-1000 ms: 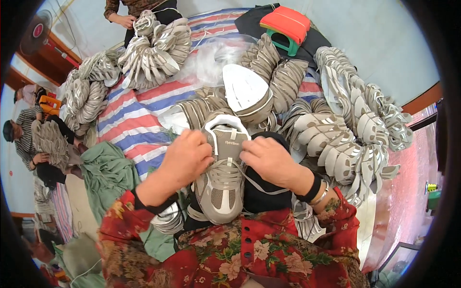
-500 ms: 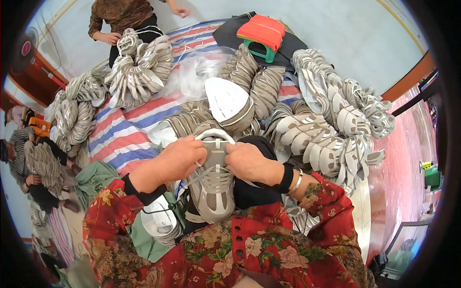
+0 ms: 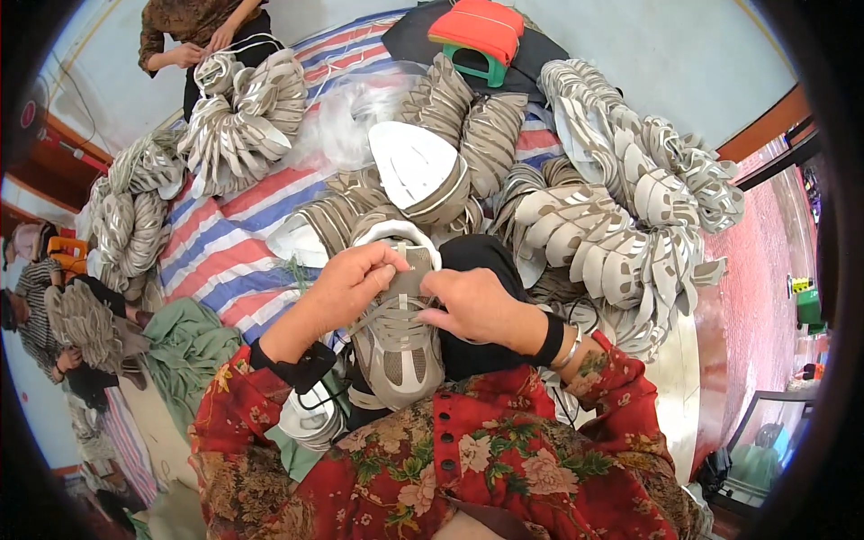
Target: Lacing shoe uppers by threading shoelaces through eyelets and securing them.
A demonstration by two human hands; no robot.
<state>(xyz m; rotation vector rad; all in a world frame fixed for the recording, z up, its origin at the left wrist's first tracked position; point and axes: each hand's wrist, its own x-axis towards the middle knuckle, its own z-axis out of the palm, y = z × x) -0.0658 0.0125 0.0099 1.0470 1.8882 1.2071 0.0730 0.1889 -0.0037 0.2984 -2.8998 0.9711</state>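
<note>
A taupe and grey sneaker upper [image 3: 407, 355] with pale laces lies across my lap, toe toward me and padded collar away. My left hand [image 3: 351, 283] is closed, its fingertips bent over the left edge of the tongue [image 3: 414, 261]; whatever they pinch is hidden. On the opposite side of the lacing, my right hand [image 3: 481, 304] has curled fingers and the thumb stretched toward the laces. What sits inside its grip cannot be made out. Just beyond the collar stands another upper with a white sole board [image 3: 412, 169].
Bundled shoe uppers [image 3: 594, 234] are heaped at right and more [image 3: 238, 135] at far left, on a striped sheet [image 3: 243, 238]. A green stool with a red cover [image 3: 477, 40] is at the back. Co-workers [image 3: 202, 45] handle uppers at far left and left.
Both hands have come down from the collar toward the lacing, and my right thumb has spread from the fingers. The co-worker at the back has brought both hands together on an upper.
</note>
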